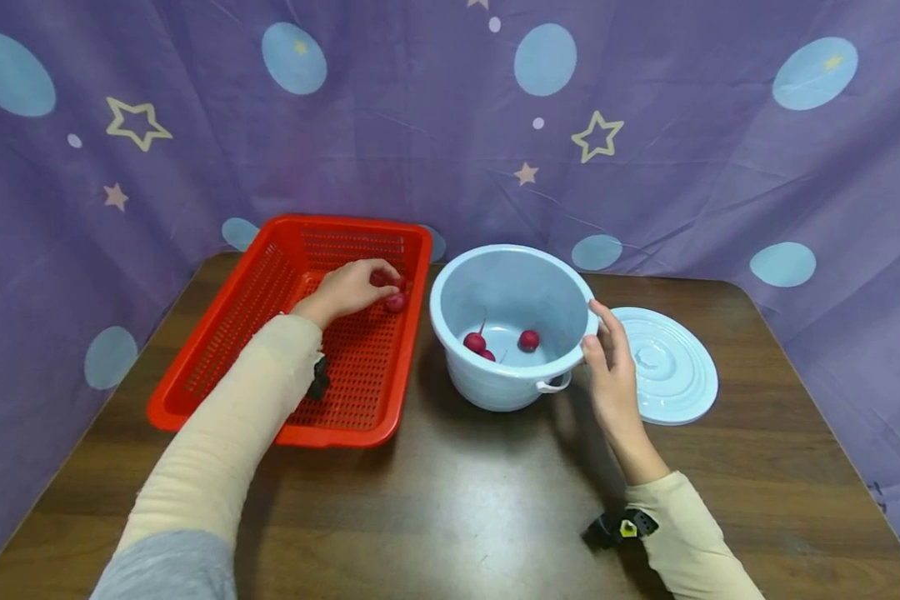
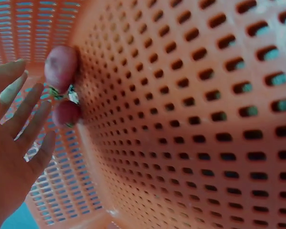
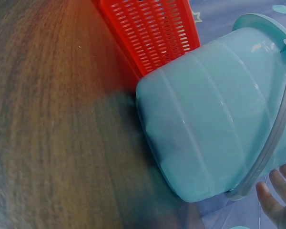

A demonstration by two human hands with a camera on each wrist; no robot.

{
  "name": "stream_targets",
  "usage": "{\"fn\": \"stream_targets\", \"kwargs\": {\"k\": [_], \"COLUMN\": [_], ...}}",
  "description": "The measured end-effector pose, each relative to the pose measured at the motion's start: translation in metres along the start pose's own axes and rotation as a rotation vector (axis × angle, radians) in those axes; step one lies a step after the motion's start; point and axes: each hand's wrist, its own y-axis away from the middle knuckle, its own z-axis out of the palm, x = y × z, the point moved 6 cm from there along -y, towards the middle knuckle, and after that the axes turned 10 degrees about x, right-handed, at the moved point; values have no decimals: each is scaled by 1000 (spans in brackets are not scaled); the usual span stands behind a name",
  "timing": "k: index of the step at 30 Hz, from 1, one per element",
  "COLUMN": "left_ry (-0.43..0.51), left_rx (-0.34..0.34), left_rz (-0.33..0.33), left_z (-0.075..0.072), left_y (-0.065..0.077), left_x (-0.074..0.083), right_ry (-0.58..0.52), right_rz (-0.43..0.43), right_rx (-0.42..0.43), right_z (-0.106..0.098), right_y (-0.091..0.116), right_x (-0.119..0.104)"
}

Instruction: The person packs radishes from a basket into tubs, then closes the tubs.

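Observation:
My left hand (image 1: 351,287) reaches into the red plastic basket (image 1: 417,358), close to two radishes by its right wall. In the left wrist view, the upper radish (image 2: 61,68) and the lower radish (image 2: 66,113) lie against the perforated surface, just beyond loosely spread fingers (image 2: 25,112). My right hand (image 1: 613,371) rests its thumb and fingertips at the right rim of a light blue bucket (image 1: 495,385). Inside the bucket are radishes, including one with a long root (image 1: 475,342) and a round one (image 1: 528,340). The right wrist view shows the bucket's outer side and its handle (image 3: 274,138).
A round light blue lid (image 1: 678,367) lies flat on the wooden table (image 1: 450,508), right of the bucket and behind my right hand. The basket stands left of the bucket, with a narrow gap between them. A purple patterned curtain (image 1: 435,125) hangs along the back edge.

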Motion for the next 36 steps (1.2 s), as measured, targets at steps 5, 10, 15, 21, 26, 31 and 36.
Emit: {"fn": "stream_targets", "kwargs": {"k": [5,10,15,21,26,31,36], "left_ry": [-18,-17,22,42,7,-54,-97], "left_rx": [-38,-85,-131,-165,-165,-152,-116], "left_rz": [-10,11,19,5,-15,-32,-3], "left_z": [3,5,9,15,14,12,6], "left_y": [-3,-4,-5,-4,-2,-1,-2], "left_x": [-7,-11,-14,-15,-12,-10,-4], "right_ry": [-3,1,9,7,8,3,-14], "right_rz": [3,0,-5,-6,-5,-3,-6], "right_rx": [6,9,8,7,5,0,-3], "right_z": [0,0,0,0,0,0,1], "right_y": [-1,-1,-1,-1,-1,-1,0], "right_x": [-1,-1,-1,-2,-2,-1,-1]}}
